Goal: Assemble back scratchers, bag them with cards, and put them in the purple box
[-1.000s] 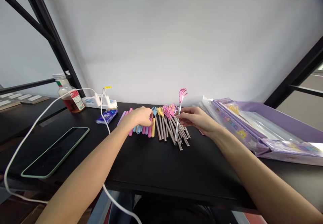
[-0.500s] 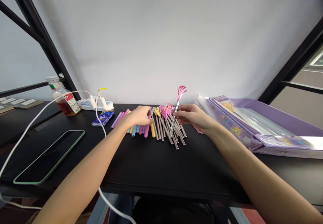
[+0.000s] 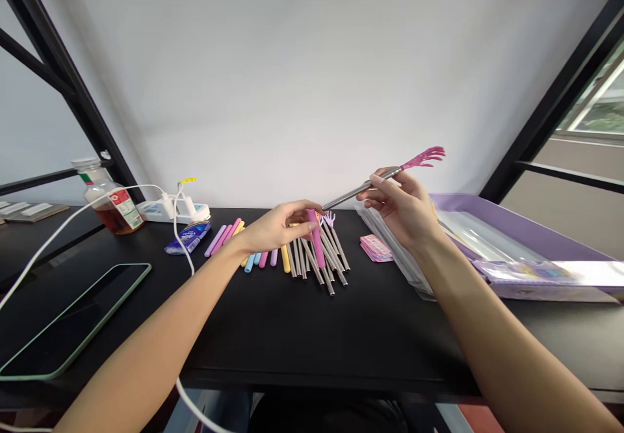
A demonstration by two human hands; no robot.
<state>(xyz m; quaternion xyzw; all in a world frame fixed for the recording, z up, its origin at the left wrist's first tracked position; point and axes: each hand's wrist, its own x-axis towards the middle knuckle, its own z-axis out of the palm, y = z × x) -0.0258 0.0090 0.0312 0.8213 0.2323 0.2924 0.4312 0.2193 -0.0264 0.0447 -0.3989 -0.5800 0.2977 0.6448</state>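
Observation:
My right hand [image 3: 402, 209] is lifted above the black table [image 3: 302, 329] and pinches a metal back scratcher [image 3: 390, 174] with a pink claw head pointing right. My left hand [image 3: 277, 228] holds a pink handle sleeve [image 3: 316, 246] by its top, upright over a pile of metal scratcher rods [image 3: 316, 257]. The lower end of the held rod points at the sleeve. Several coloured sleeves [image 3: 253, 251], pink, blue, yellow and purple, lie left of the pile.
A purple box with clear plastic packaging [image 3: 511, 251] sits at the right, with a small pink card stack [image 3: 376, 248] beside it. At the left lie a phone [image 3: 68, 322], a white cable [image 3: 73, 225], a power strip [image 3: 173, 209], a tissue pack [image 3: 188, 236] and a bottle [image 3: 108, 196].
My right hand rose and swung the pink-headed scratcher from upright to nearly level, head to the right. My left hand picked a pink sleeve out of the row and brought it toward the rod.

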